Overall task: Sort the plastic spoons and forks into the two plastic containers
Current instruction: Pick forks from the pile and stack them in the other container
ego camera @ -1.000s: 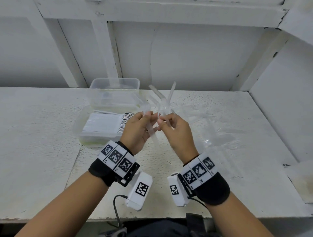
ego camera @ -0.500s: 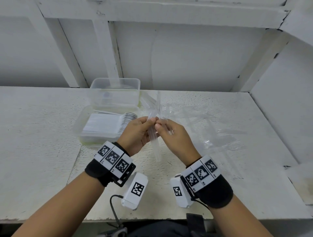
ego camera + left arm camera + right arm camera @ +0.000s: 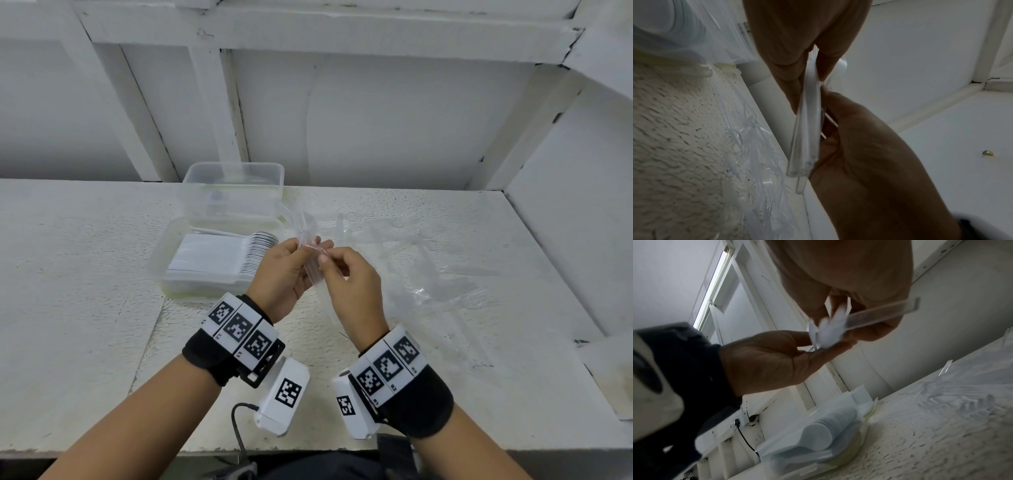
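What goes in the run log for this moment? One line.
both hands: left hand, right hand pinch clear plastic cutlery bundle | near clear plastic container: stacked spoons | far container: contents unclear

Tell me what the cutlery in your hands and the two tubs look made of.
Held cutlery: clear, glossy hard plastic; the fingers show through it. Both tubs look like translucent, slightly frosted plastic: the far tub shows the wall through its sides, and the near tub shows white spoons, opaque and probably plastic too.
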The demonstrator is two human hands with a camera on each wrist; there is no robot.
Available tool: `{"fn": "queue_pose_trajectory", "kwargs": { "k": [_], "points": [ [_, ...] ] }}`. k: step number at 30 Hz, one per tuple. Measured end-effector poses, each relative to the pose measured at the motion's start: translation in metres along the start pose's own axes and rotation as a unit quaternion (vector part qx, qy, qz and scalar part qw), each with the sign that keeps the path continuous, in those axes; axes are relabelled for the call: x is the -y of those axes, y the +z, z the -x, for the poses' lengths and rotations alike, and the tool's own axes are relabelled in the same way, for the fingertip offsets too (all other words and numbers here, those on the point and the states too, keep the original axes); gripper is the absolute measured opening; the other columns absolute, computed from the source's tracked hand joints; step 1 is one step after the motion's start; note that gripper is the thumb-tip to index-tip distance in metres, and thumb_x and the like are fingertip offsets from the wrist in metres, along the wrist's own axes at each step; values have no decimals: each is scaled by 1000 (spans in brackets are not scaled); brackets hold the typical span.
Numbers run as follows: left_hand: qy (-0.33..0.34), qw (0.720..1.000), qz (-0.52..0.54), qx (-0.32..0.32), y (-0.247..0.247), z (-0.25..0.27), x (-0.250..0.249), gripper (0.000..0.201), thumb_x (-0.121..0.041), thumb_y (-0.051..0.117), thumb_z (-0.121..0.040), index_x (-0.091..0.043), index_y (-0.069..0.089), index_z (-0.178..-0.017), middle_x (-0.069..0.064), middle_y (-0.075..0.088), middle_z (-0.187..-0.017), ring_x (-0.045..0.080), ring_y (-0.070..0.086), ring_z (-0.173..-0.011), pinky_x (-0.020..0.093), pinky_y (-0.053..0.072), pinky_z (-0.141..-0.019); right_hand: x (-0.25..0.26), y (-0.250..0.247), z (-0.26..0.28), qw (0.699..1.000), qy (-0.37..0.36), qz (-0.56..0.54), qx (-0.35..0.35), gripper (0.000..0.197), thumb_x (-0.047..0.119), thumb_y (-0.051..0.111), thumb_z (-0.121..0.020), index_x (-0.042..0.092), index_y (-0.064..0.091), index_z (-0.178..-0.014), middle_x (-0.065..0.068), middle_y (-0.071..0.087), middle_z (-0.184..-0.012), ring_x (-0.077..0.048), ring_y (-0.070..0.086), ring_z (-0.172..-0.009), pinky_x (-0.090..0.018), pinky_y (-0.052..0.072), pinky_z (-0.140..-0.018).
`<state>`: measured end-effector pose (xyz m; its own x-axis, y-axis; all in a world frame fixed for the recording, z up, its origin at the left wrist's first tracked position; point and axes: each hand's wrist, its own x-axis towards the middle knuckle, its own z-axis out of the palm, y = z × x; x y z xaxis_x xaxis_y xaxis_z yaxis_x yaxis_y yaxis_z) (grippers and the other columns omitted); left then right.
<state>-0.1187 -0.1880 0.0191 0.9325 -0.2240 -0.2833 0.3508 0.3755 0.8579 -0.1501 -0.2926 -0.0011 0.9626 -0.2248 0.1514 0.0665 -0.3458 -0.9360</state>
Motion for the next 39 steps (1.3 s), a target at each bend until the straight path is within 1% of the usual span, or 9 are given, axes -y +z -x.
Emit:
{"fn": "queue_pose_trajectory", "kwargs": {
  "k": [7, 10, 15, 17, 20, 26, 31, 35, 39],
  "points": [
    [8, 1000, -11, 19, -5, 2, -3, 16, 0, 47, -93, 1, 63, -90, 6, 69, -84, 14, 70, -72, 25, 57, -65, 4, -4, -1, 999, -21, 27, 15, 18, 16, 53, -93, 17, 69, -102, 2, 58, -95, 1, 53, -79, -2, 39, -70],
    [17, 1000, 11, -1, -9, 1, -2, 15, -11, 47, -95, -1, 58, -94, 12, 69, -92, 18, 68, -85, 32, 58, -78, 5, -8, -3, 1000, -9, -16, 0, 16, 12, 50, -94, 19, 64, -99, 8, 62, -88, 3, 55, -74, -6, 42, -68],
    [11, 1000, 16, 4, -13, 1, -5, 15, -11, 47, -95, -2, 58, -98, 12, 70, -95, 17, 70, -86, 32, 58, -78, 5, -19, -11, 999, -6, -41, 11, 18, 14, 54, -94, 18, 65, -107, 12, 63, -96, 3, 57, -89, -3, 42, -77],
    [7, 1000, 16, 14, -12, 1, -5, 15, -12, 46, -95, -2, 58, -97, 14, 69, -99, 18, 70, -89, 32, 58, -79, 6, -18, -12, 998, 0, -61, 14, 20, 15, 56, -92, 20, 61, -111, 10, 63, -89, 0, 58, -86, -10, 46, -79],
    [2, 999, 27, 33, -9, 2, -4, 17, -11, 45, -96, -1, 59, -97, 13, 69, -97, 17, 69, -86, 32, 58, -77, 8, -10, -11, 994, 10, -111, 3, 10, 14, 61, -89, 23, 58, -93, 4, 66, -85, -7, 63, -82, -19, 50, -73],
    [15, 997, 45, 63, -5, 6, -2, 22, -10, 41, -97, -5, 62, -94, 6, 72, -89, 16, 70, -80, 25, 57, -66, 6, 0, -7, 992, 11, -129, -10, 14, 11, 62, -89, 22, 64, -80, 7, 66, -83, 2, 61, -77, -12, 48, -71],
    [12, 998, 35, 60, -7, 5, 0, 20, -14, 44, -96, -8, 63, -96, 6, 70, -97, 17, 69, -85, 26, 57, -75, 2, 2, -6, 998, -20, -63, -13, 10, 13, 59, -90, 16, 69, -91, -2, 68, -93, -8, 61, -86, -11, 46, -75],
    [9, 998, 18, 54, -6, 3, 2, 18, -15, 46, -96, -9, 63, -98, 4, 70, -94, 13, 69, -81, 24, 57, -70, 0, 4, -5, 998, -48, 27, -27, 14, 19, 57, -92, 16, 70, -94, 3, 66, -91, -14, 59, -91, -29, 49, -78],
    [18, 999, 20, 38, -8, 1, 4, 13, -20, 49, -93, -10, 58, -97, -3, 68, -104, 10, 68, -82, 24, 56, -69, 5, 2, 0, 997, -67, 39, 23, 24, 21, 53, -94, 18, 66, -114, 4, 55, -93, 0, 54, -86, -18, 47, -76]
  ]
}}
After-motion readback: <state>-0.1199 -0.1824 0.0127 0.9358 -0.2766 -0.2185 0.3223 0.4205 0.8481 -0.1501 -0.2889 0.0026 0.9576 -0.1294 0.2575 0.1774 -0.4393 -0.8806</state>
